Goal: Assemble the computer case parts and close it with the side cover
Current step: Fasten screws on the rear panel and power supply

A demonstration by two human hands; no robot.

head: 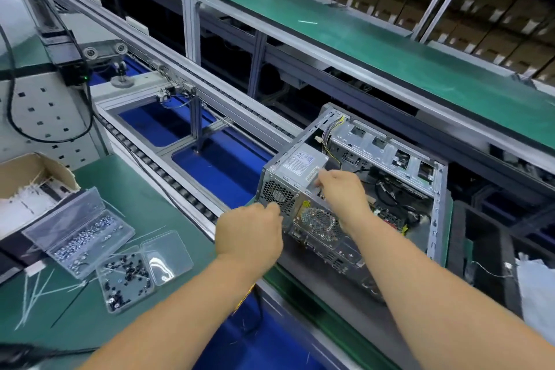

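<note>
An open silver computer case (437,189) lies on its side on the conveyor line, its inside facing up. The grey power supply (300,161) sits in the rear corner, with its wires running into the case. My right hand (342,192) reaches over the case rim and grips the power supply's inner edge with curled fingers. My left hand (250,234) is at the rear panel beside the fan grille (277,194). Its fingertips pinch something small that the fingers hide. No side cover is in view.
On the green bench at left lie a clear box of silver screws (81,228), a clear tray of black screws (127,276), white cable ties (36,294) and a cardboard box (27,174). Roller rails (168,177) run past the case. A green shelf (360,39) stands behind.
</note>
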